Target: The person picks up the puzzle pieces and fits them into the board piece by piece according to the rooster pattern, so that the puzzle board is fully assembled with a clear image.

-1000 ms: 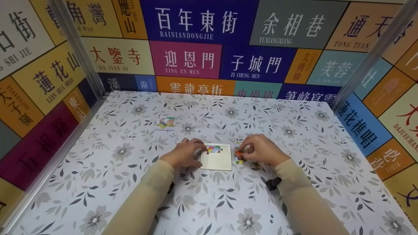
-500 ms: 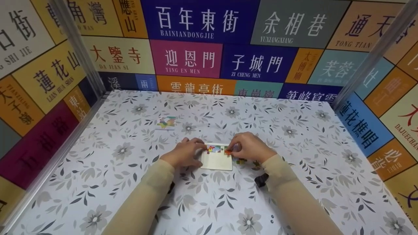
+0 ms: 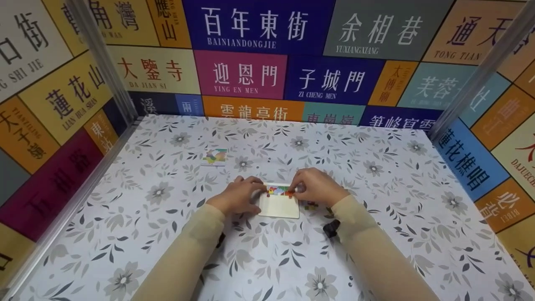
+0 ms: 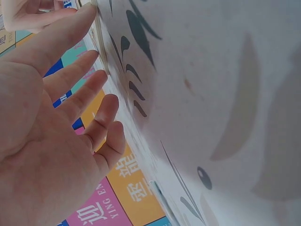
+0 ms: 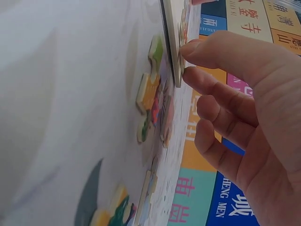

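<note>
A cream puzzle board [image 3: 279, 206] lies flat mid-table, with a row of coloured pieces [image 3: 276, 191] fitted along its far edge. My left hand [image 3: 255, 191] rests at the board's left side; in the left wrist view its fingers [image 4: 80, 89] are straight and touch the board's edge [image 4: 100, 42]. My right hand [image 3: 297, 189] is at the board's far right corner and pinches an orange puzzle piece [image 3: 290, 192] against it. In the right wrist view its fingertips [image 5: 188, 49] meet the board's rim [image 5: 170, 28].
Loose puzzle pieces [image 3: 311, 205] lie just right of the board, seen close in the right wrist view as loose pieces [image 5: 149, 92]. A small picture card [image 3: 215, 156] sits further back left. Printed sign walls and metal posts [image 3: 100, 62] enclose the floral tablecloth [image 3: 376, 175].
My right hand lifted an orange piece from the loose pile and carried it left to the board's far right corner. The left hand has stayed at the board's left side.
</note>
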A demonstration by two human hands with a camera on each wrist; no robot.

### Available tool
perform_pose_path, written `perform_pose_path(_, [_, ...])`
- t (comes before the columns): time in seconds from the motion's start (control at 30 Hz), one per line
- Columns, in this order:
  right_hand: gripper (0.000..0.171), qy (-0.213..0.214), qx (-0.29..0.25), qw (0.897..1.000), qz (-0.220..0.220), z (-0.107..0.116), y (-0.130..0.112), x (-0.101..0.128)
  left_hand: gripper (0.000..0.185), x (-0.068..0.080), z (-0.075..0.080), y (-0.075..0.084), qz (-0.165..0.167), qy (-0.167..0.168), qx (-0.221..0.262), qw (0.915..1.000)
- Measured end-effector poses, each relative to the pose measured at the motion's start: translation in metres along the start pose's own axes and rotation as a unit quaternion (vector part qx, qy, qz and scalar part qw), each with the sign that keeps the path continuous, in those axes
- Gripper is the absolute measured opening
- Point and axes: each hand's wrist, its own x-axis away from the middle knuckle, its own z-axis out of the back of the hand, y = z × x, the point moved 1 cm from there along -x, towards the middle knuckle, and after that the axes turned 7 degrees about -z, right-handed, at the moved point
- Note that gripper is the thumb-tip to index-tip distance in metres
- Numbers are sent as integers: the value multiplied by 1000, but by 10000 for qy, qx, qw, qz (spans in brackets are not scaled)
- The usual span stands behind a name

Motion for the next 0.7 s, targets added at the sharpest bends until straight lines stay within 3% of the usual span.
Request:
perform_pose_path(0.37, [15, -97, 10, 9998, -180, 0, -2, -2, 59, -2, 0, 0, 267, -132, 67, 9995])
perform_pose_path(0.7, [14, -151, -135, 9993, -301, 0, -3, -1, 58, -2, 0, 1, 243, -121, 103, 9996])
